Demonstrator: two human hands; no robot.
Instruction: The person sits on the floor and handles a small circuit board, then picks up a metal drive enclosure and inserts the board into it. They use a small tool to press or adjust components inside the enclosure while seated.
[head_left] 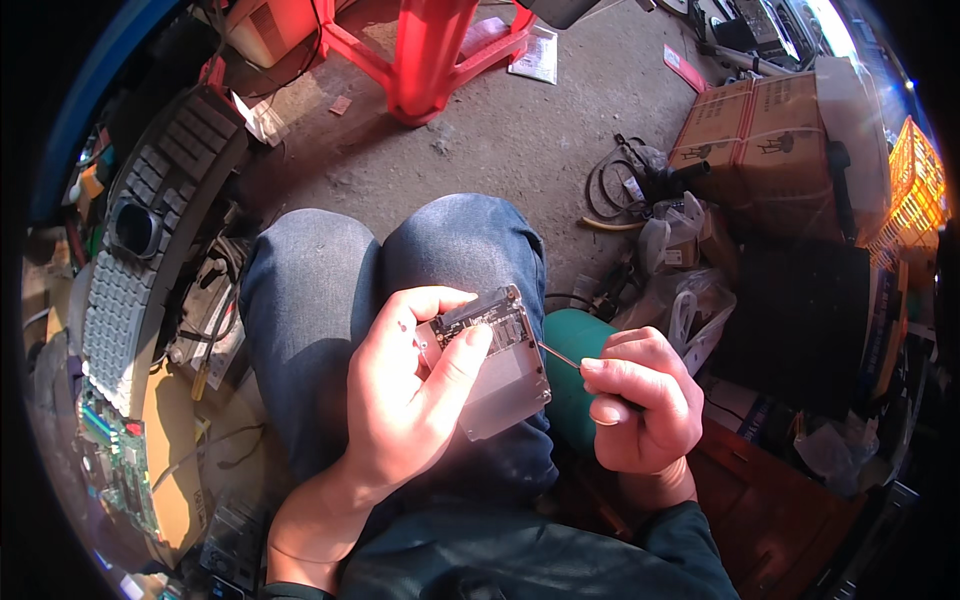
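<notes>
Above my lap, my left hand (415, 385) is closed on an opened solid-state drive (510, 385), a flat grey metal case with a small dark circuit board (505, 330) at its far end. My left thumb presses on the board, and the fingers support the case from behind. My right hand (645, 400) pinches a thin screwdriver (562, 356). Its metal shaft points left, and its tip is at the right edge of the drive beside the board. Most of the screwdriver's handle is hidden inside my right fist.
Keyboards (130, 290) are stacked on the left, above a green circuit board (120, 470). A red plastic stool (420, 60) stands ahead on the concrete floor. At right are a cardboard box (755, 130), plastic bags (690, 300), cables (610, 185) and an orange basket (910, 190).
</notes>
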